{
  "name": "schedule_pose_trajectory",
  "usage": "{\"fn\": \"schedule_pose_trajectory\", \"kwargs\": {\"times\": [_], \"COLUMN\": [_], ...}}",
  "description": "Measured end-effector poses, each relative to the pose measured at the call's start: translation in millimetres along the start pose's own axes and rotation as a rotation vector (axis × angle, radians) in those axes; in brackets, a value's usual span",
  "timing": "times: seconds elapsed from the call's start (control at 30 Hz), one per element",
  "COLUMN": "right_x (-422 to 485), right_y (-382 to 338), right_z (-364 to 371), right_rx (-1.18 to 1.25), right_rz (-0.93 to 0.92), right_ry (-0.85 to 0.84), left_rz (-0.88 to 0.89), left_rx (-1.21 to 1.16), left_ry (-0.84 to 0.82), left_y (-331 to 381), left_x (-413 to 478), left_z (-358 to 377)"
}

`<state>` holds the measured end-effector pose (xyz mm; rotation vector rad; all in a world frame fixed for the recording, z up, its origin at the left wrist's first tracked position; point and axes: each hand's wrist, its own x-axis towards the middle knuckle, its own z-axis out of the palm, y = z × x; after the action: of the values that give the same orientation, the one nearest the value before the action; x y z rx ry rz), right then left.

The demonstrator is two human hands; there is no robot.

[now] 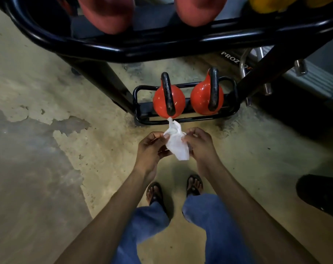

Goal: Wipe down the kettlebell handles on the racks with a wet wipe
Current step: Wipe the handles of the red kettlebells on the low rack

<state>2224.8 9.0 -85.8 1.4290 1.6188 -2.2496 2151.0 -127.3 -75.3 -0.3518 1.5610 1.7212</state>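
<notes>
A crumpled white wet wipe (176, 141) hangs between my hands in front of the rack. My left hand (152, 147) pinches its left edge and my right hand (199, 144) pinches its right edge. Below and beyond, two orange kettlebells sit on the black rack's bottom shelf (184, 121): the left kettlebell (160, 101) and the right kettlebell (202, 98), each with a black handle pointing up at me. Blurred red kettlebells (106, 14) and a yellow one (270, 3) sit on the upper shelf behind the black rail (123, 49).
The rack's slanted black legs (108, 80) flank the bottom shelf. A grey machine base with chrome posts (303, 73) stands to the right, and a dark shoe (322, 195) at the right edge. The concrete floor is patchy; my sandalled feet stand below my hands.
</notes>
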Motion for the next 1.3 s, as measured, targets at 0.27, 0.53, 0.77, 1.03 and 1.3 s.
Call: {"fn": "schedule_pose_trajectory", "kwargs": {"times": [0.27,0.53,0.77,1.03,1.3], "right_x": [95.7,200.3,250.2,301.2,353.1], "right_y": [12.6,18.5,-0.5,-49.8,-72.6], "right_z": [-4.1,0.3,6.8,21.9,76.1], "right_rx": [-0.322,-0.558,-0.221,-0.687,-1.215], "right_rz": [-0.451,-0.764,-0.700,-0.883,-0.742], "right_ry": [-0.306,-0.197,-0.358,0.124,-0.051], "left_rz": [0.336,0.479,0.710,0.995,0.811], "left_rx": [0.277,0.499,0.559,1.233,1.633], "left_ry": [0.026,-0.185,-0.140,-0.083,-0.173], "left_y": [-14.4,-15.5,-6.4,-16.0,-19.6], "left_x": [89.9,176.2,250.8,291.3,287.2], "left_z": [0.0,-9.0,-19.9,-25.3,-10.8]}}
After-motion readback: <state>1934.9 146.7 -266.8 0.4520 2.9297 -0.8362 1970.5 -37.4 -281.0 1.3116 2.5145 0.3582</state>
